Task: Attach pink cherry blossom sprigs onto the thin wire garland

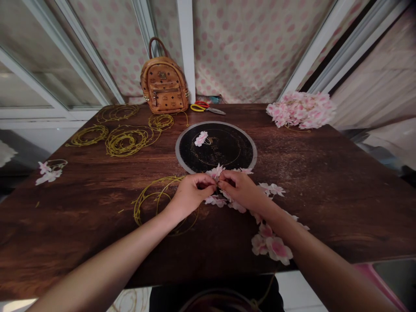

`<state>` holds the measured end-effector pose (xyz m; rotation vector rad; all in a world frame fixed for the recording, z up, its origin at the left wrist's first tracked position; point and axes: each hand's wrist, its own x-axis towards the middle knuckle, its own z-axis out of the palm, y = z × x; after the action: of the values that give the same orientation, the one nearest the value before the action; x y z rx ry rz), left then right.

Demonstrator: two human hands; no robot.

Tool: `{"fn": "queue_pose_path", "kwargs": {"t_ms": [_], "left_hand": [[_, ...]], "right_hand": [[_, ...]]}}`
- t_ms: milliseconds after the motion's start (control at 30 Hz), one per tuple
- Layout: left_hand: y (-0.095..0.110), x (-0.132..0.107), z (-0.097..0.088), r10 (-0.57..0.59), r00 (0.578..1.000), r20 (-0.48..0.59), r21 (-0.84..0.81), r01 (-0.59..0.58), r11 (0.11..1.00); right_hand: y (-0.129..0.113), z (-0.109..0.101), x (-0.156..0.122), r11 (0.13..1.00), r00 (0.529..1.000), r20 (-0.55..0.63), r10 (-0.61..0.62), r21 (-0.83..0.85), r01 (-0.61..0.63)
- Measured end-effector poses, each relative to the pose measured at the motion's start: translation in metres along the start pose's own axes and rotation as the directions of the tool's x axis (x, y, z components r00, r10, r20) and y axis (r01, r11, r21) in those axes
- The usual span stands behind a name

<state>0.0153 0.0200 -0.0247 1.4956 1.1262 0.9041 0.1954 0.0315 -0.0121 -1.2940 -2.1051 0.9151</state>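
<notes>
My left hand point(193, 193) and my right hand point(238, 186) meet over the dark wooden table, fingertips pinched close together. Between them is a flower garland of pale pink artificial blossoms point(216, 172); the exact spot they grip is mostly hidden by the fingers. More blossoms of the garland point(277, 250) trail under my right wrist and forearm toward the table's front edge. A loose loop of yellow-green vine point(139, 203) lies beside and partly beneath my left hand and seems to lead to the fingers.
Several coils of yellow-green vine point(126, 141) lie at the back left, near a brown backpack point(165, 86) and scissors point(208, 108). A round black mat point(224, 149) carries a single blossom point(201, 138). A blossom pile point(302, 109) sits back right, a sprig point(50, 173) far left.
</notes>
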Motion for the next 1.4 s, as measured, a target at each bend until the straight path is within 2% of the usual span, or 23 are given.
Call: {"fn": "queue_pose_path", "kwargs": {"t_ms": [333, 533, 767, 967, 1167, 1400], "left_hand": [[-0.003, 0.001, -0.001, 0.028, 0.999, 0.026, 0.015, -0.029, 0.999], [-0.003, 0.002, -0.003, -0.087, 0.996, 0.032, -0.08, 0.089, 0.993], [0.003, 0.003, -0.003, -0.147, 0.988, 0.039, -0.033, 0.148, 0.988], [0.006, 0.002, -0.005, -0.124, 0.991, 0.05, 0.036, 0.122, 0.992], [0.007, 0.002, -0.004, -0.154, 0.986, 0.057, -0.017, 0.155, 0.988], [0.006, 0.001, -0.004, -0.135, 0.988, 0.079, -0.009, 0.136, 0.991]], "right_hand": [[0.001, 0.0, 0.0, 1.0, 1.0, 0.018, -0.009, -0.009, 0.01], [0.001, 0.002, 0.0, 1.0, 1.0, 0.002, 0.001, 0.005, -0.001], [0.002, 0.003, 0.001, 1.0, 1.0, -0.022, -0.006, 0.021, 0.007], [0.001, 0.003, 0.001, 1.0, 1.0, -0.029, 0.003, 0.015, -0.002], [-0.001, 0.002, 0.0, 1.0, 1.0, -0.007, 0.018, 0.006, -0.018], [-0.001, 0.002, 0.0, 1.0, 0.999, 0.016, 0.029, 0.0, -0.029]]}}
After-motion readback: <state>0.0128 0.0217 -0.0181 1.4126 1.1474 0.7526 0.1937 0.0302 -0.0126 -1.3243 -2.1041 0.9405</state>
